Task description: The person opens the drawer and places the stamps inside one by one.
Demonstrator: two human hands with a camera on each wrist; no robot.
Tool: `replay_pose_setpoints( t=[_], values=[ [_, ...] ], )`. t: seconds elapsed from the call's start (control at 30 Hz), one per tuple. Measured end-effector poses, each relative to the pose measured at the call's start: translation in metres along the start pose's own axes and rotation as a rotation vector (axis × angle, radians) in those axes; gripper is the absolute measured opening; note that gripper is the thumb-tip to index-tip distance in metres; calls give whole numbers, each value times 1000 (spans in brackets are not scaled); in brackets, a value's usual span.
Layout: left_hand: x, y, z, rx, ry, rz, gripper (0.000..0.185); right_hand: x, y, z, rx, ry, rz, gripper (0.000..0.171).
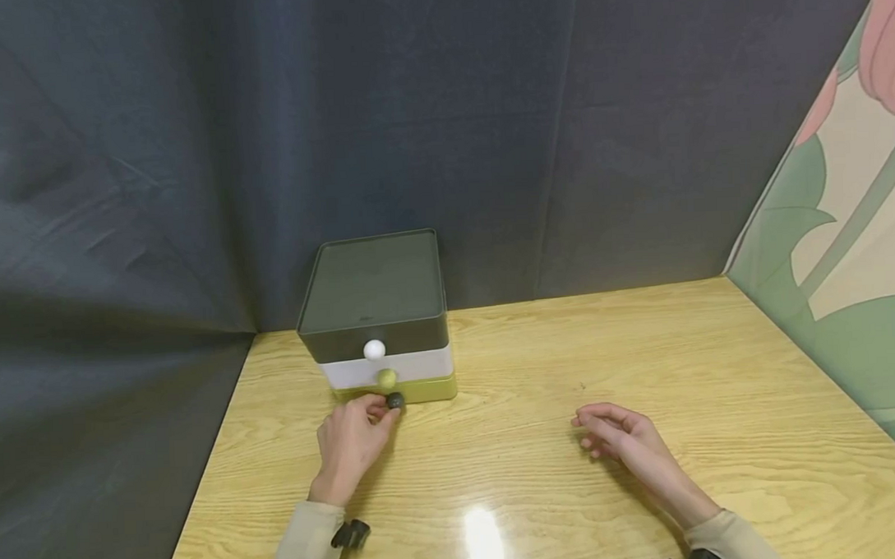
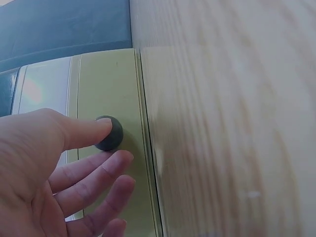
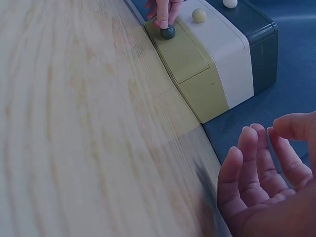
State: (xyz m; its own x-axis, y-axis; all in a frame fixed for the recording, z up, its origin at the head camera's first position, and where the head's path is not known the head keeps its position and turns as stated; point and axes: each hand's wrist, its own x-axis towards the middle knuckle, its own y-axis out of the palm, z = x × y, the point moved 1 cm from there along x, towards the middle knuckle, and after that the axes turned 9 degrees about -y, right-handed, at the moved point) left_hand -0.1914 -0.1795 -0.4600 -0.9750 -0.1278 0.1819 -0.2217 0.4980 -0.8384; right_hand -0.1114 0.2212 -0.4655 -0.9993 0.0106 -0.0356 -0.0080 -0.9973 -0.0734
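dark round knob (image 1: 395,401) on the olive-green bottom drawer (image 1: 429,389) of a small three-tier plastic drawer box (image 1: 375,315) is pinched by the left hand (image 1: 353,443) at the wooden table's (image 1: 717,360) near-left; the right hand (image 1: 619,438) rests released, well apart. above sit white and dark tiers with pale knobs. no readable writing.
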Motion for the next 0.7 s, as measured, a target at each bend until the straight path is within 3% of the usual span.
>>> replay_pose_setpoints(
  t=[0.47,0.6,0.7],
  values=[
    [0,-2,3,-3,-16,23,27,3,-5,5,-32,-40,5,40],
    [-5,-12,9,13,0,41,27,3,-20,18,-201,-200,-37,40],
    [-10,-29,16,38,31,49,30,3,-36,36,-436,-360,-112,36]
  ],
)
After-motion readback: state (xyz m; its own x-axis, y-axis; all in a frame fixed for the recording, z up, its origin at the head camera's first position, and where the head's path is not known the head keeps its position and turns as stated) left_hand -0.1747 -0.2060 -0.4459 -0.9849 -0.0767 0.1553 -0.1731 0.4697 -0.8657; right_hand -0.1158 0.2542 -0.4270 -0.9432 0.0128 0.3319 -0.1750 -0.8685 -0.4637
